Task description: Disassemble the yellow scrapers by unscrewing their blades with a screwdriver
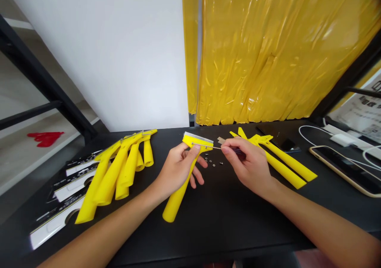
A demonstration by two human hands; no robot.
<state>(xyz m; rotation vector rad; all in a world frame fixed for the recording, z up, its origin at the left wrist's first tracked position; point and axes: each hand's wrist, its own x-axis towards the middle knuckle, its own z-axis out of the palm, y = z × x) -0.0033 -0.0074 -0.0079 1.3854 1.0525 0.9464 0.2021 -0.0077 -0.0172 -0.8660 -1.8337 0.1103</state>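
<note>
My left hand (180, 165) grips a yellow scraper (178, 200) near its head, thumb on the front, handle slanting down toward me. A metal blade strip (199, 137) runs along the top of that head. In my right hand (248, 161) is a screwdriver (208, 146), its thin shaft pointing left across the scraper head, its tip by my left thumb. The dark screwdriver handle is mostly hidden by my fingers. Several small screws and nuts (213, 165) lie on the black table between my hands. Behind my right fingers a small flat tan piece (220, 140) shows.
Several yellow scrapers (111, 177) lie at the left beside black-and-white packages (59, 224). More yellow scraper handles (285, 167) lie at the right. Farther right are a phone (347, 171) and white cables (309, 127). Yellow plastic strips (268, 62) hang behind the table (226, 220).
</note>
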